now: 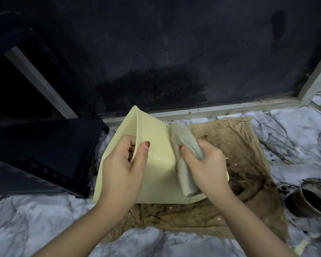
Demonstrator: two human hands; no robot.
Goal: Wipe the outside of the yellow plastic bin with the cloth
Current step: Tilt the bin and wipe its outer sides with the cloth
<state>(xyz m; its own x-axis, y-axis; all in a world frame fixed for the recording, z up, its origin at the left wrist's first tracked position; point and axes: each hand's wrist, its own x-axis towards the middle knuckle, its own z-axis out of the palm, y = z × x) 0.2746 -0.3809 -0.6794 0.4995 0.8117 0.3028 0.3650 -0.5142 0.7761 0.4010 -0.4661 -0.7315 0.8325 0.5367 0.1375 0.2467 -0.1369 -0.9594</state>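
Note:
A pale yellow plastic bin [156,130] lies tipped on its side over a stained brown rag, its open mouth turned to the left. My left hand [122,169] grips the bin's rim, fingers curled inside and thumb on the outer wall. My right hand [206,164] is shut on a bunched grey-green cloth [183,145], which is pressed against the bin's outer wall near its right edge. A few dark specks mark the bin just above the cloth.
The brown rag [239,145] is spread on a marbled white floor [295,127] and is dirty with dark stains. A black metal rack [44,154] stands at the left. A dark panel in a pale frame [174,52] rises behind. A dirty round pot [308,199] lies at the right.

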